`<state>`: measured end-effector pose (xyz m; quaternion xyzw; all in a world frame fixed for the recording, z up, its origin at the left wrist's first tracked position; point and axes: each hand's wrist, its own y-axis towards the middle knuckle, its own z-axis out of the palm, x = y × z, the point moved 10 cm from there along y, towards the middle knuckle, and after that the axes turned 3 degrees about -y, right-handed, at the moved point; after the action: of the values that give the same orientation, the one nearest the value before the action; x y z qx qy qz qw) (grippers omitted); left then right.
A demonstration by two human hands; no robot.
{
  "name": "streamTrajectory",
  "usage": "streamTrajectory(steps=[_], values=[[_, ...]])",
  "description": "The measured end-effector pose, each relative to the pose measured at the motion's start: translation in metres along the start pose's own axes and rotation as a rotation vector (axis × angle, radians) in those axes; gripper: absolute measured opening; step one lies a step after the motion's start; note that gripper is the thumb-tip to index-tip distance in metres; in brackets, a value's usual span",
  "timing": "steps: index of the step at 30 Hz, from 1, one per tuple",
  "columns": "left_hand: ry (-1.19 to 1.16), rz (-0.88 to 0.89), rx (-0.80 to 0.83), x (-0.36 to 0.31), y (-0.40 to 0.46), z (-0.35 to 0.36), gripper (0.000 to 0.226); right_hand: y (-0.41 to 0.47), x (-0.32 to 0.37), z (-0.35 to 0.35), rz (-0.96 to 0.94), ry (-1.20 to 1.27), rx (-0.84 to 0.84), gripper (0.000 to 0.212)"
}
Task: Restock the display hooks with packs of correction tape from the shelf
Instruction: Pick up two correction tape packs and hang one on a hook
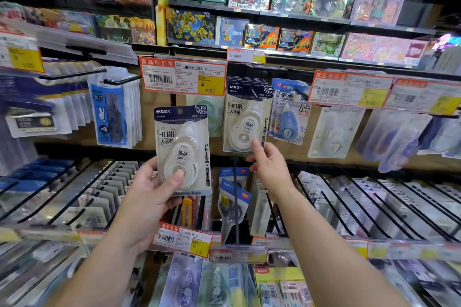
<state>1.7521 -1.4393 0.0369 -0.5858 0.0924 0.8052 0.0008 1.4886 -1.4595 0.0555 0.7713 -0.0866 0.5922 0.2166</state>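
The left hand [152,189] grips one pack of correction tape [183,149] upright, its thumb pressed on the round white dispenser under the clear blister and its fingers curled behind the card; the pack's hang hole at the top is free of any hook. This pack sits just below the large orange-and-white price tag [184,77] marked 6.80, slightly left of the tag's middle. Below the right end of that same tag hangs a row of matching packs [245,117] on a display hook [255,95], dark blue card tops stacked one behind another. The right hand [268,167] reaches up to the lower right corner of the front hanging pack, thumb and fingertips pinching its edge. Further right of the tag hang blue glue-tape packs [289,117], just beside the hanging correction tape. To the left of the tag hang blue-and-white packs [112,109] on a black hook. Well below the tag, under both forearms, slanted wire dividers [349,204] hold rows of other stationery packs, with a smaller price tag [184,239] marked 5.50 on the front rail.
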Motion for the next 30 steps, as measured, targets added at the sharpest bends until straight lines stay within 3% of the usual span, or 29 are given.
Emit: streamTrajectory(steps=[8, 20, 25, 27, 30], values=[[0.001, -0.001, -0.008, 0.002, 0.0, -0.003, 0.053, 0.013, -0.002, 0.001, 0.013, 0.005, 0.001, 0.032], [0.019, -0.001, 0.004, -0.001, -0.006, 0.0, 0.049, 0.014, -0.008, 0.0, 0.045, 0.011, 0.024, 0.041], [0.04, 0.001, 0.035, -0.003, -0.014, 0.008, 0.05, -0.004, -0.03, -0.026, 0.136, -0.13, -0.119, 0.044], [0.037, 0.0, 0.052, -0.003, -0.018, 0.013, 0.049, -0.022, -0.026, -0.033, 0.123, -0.138, -0.168, 0.039], [0.035, 0.009, 0.086, -0.005, -0.023, 0.025, 0.044, -0.059, -0.003, -0.02, 0.052, -0.077, -0.063, 0.023]])
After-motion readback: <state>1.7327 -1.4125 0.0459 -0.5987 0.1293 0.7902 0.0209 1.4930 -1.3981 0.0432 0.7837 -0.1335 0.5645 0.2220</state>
